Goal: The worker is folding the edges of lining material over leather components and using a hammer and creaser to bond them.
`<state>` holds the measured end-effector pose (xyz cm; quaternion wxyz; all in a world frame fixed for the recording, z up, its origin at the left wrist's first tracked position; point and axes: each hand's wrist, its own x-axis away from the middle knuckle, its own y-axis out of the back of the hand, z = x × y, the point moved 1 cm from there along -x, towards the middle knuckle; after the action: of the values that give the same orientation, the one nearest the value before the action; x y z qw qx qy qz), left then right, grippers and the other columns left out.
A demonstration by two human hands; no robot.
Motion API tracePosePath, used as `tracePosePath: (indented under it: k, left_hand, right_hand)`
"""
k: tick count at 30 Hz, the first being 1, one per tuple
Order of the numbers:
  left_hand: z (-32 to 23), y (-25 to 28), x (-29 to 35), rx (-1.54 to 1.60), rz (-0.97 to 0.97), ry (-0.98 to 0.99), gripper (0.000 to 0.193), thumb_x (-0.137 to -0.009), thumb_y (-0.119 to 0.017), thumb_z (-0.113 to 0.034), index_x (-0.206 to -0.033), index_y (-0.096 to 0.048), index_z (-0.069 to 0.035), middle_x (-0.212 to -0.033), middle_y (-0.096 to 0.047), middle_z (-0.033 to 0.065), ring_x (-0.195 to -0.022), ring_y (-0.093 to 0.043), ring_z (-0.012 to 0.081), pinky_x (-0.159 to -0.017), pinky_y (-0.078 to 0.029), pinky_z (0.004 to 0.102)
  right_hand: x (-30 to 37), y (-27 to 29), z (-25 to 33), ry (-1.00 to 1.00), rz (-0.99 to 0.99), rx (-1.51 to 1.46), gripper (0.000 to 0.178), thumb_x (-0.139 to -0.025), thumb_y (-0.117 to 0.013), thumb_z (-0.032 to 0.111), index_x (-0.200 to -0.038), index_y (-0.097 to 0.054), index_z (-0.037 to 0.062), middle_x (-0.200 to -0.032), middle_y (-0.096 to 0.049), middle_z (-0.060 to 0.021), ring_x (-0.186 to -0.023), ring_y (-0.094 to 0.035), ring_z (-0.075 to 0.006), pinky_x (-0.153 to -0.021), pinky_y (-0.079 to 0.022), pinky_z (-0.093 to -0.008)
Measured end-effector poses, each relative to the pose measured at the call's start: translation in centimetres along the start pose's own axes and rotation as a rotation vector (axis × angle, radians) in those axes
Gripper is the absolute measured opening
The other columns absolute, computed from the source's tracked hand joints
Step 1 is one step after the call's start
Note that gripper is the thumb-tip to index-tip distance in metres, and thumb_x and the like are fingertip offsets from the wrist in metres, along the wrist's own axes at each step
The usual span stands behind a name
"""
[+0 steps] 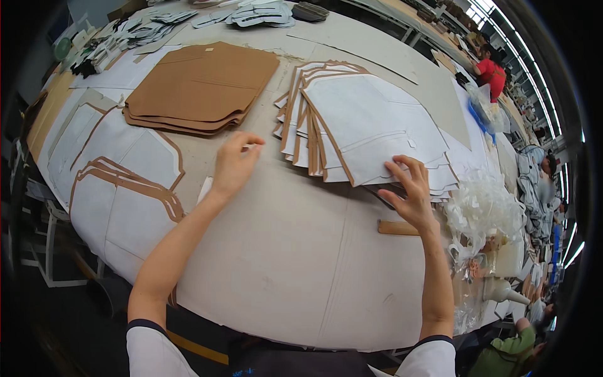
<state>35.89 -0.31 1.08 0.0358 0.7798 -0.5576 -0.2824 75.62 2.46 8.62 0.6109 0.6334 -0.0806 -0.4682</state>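
Observation:
A fanned stack of panels point(377, 113), white on top with brown edges, lies right of the table's middle. My right hand point(411, 191) is at its near edge, thumb and fingers apart, fingertips at the top panel. My left hand point(235, 166) is over the table between this stack and a pile of brown panels point(201, 81). Its fingers are curled in with the thumb close to them; whether something small is pinched there cannot be made out. White panels with brown edging point(125, 201) lie left of my left forearm.
A wooden strip point(397, 227) lies below my right hand. Clear plastic scraps point(480, 213) and a white bottle with a spout point(505, 292) are at the right. Grey cut pieces point(260, 14) sit at the far edge. People in red point(491, 75) and green point(509, 352) are off right.

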Motion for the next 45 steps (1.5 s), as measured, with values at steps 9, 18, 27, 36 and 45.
tracePosePath:
  k: [9,18,27,36,45]
  left_hand:
    - [-7.6,-11.9,4.2,-0.118,0.008,-0.184,0.014,-0.097,-0.068,-0.005,-0.109,-0.075,-0.002,-0.113,-0.074,0.0103,-0.099,-0.07,0.0204,-0.087,-0.056,0.0341]
    - [-8.2,-12.4,0.1,0.625,0.123,0.705,0.041,-0.103,-0.067,-0.023,-0.135,-0.058,0.001,-0.125,-0.07,0.0105,-0.108,-0.069,0.0185,-0.088,-0.057,0.0336]
    - [-7.7,-15.0,-5.9,0.519,0.099,0.808,0.035,-0.1,-0.074,-0.033,-0.122,-0.064,-0.007,-0.105,-0.072,0.0077,-0.095,-0.071,0.0181,-0.077,-0.059,0.0318]
    - [-12.6,-14.1,-12.2,0.451,0.174,0.431,0.026,-0.098,-0.069,-0.013,-0.121,-0.069,0.0,-0.113,-0.072,0.0097,-0.102,-0.072,0.0225,-0.089,-0.062,0.0382]
    - [-33.2,-5.3,-6.2,0.481,0.427,-0.178,0.027,-0.095,-0.069,-0.025,-0.109,-0.073,-0.002,-0.103,-0.072,0.0048,-0.09,-0.072,0.0148,-0.09,-0.057,0.0301]
  right_hand:
    - [-1.5,-5.6,1.7,0.194,-0.146,-0.064,0.05,-0.077,-0.088,0.023,-0.123,-0.071,0.0112,-0.117,-0.063,-0.0075,-0.115,-0.058,-0.0287,-0.101,-0.044,-0.0443]
    - [-0.8,-6.1,1.5,0.133,-0.308,-0.135,0.03,-0.087,-0.08,0.014,-0.114,-0.071,0.0095,-0.112,-0.065,-0.007,-0.11,-0.059,-0.0278,-0.098,-0.044,-0.0438]
    - [4.2,-5.1,3.1,-0.224,-0.279,-0.628,0.023,-0.103,-0.072,0.023,-0.117,-0.074,0.0048,-0.09,-0.07,-0.0071,-0.076,-0.067,-0.0186,-0.067,-0.052,-0.0333]
    - [-0.6,-3.1,2.5,-0.928,-0.186,-1.923,0.078,-0.102,-0.058,0.067,-0.127,-0.061,-0.0065,-0.117,-0.073,-0.0192,-0.101,-0.076,-0.0285,-0.074,-0.063,-0.0335]
    - [1.8,0.3,-3.1,-0.93,-1.117,-2.3,0.064,-0.099,-0.069,0.047,-0.14,-0.057,0.0001,-0.138,-0.065,-0.0184,-0.128,-0.063,-0.0376,-0.108,-0.053,-0.0511]
